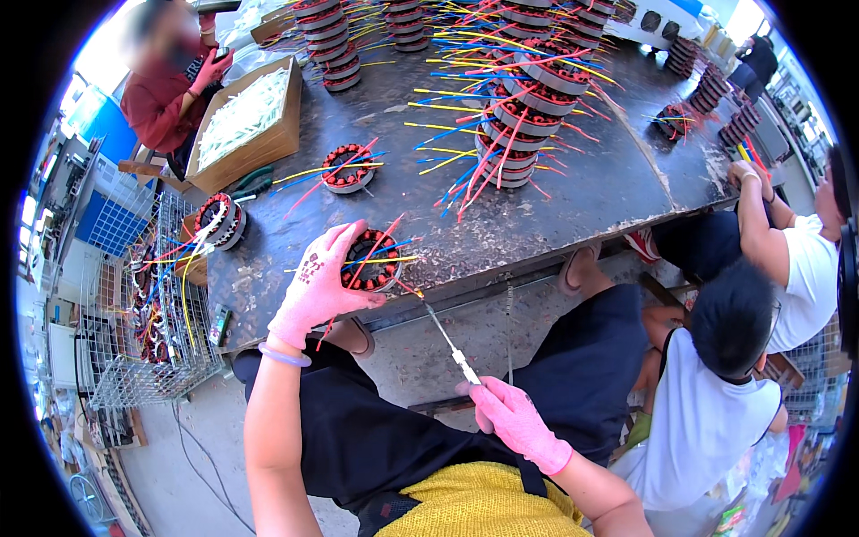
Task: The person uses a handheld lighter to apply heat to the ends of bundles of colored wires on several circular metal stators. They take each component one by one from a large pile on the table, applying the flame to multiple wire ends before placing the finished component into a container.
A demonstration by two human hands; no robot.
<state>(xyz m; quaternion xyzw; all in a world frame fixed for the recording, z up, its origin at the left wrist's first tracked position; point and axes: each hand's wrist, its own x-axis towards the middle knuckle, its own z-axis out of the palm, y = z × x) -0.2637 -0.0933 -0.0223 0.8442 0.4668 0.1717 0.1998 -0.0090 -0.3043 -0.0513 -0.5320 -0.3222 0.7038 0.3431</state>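
My left hand (320, 282), in a pink glove with a pale purple bangle at the wrist, grips a motor stator (374, 259) at the table's near edge. The stator has a grey ring, red and black windings, and red, blue and yellow wires. My right hand (519, 421), also pink-gloved, is closed around a slim tool with a thin grey shaft and a white section (463, 362). The shaft's far tip lies by a red wire end at the stator; whether they touch I cannot tell. The tool's rear end is hidden in my fingers.
On the dark table (394, 121) stand a loose stator (347, 170), two stacked stators (220, 222), pliers (253, 183), tall stator stacks (519, 116), and a carton (268, 134) of white pieces. A wire basket (134, 380) is left. Co-workers sit right; another stands far left.
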